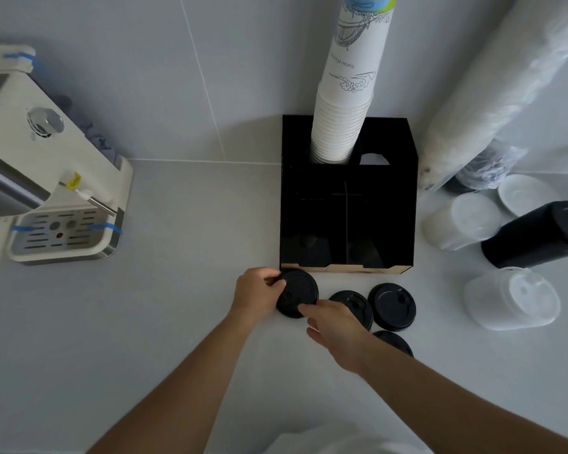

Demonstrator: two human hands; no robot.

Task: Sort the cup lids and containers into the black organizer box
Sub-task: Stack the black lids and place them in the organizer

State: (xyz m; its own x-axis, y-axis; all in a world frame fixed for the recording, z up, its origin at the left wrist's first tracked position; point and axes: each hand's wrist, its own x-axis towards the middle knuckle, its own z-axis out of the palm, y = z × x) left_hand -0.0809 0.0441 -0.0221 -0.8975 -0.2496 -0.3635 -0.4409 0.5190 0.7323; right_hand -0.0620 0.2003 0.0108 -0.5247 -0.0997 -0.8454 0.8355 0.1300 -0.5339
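The black organizer box stands against the wall, a tall stack of white paper cups rising from its back left hole. Just in front of its left corner, my left hand grips the left rim of a black cup lid. My right hand touches that lid's near edge with a fingertip and covers part of a second black lid. A third black lid lies flat to the right, and another lid peeks out behind my right wrist.
A white coffee machine fills the left side. Right of the box lie a long bagged sleeve of white lids, clear plastic containers, a black sleeve of lids and a white saucer.
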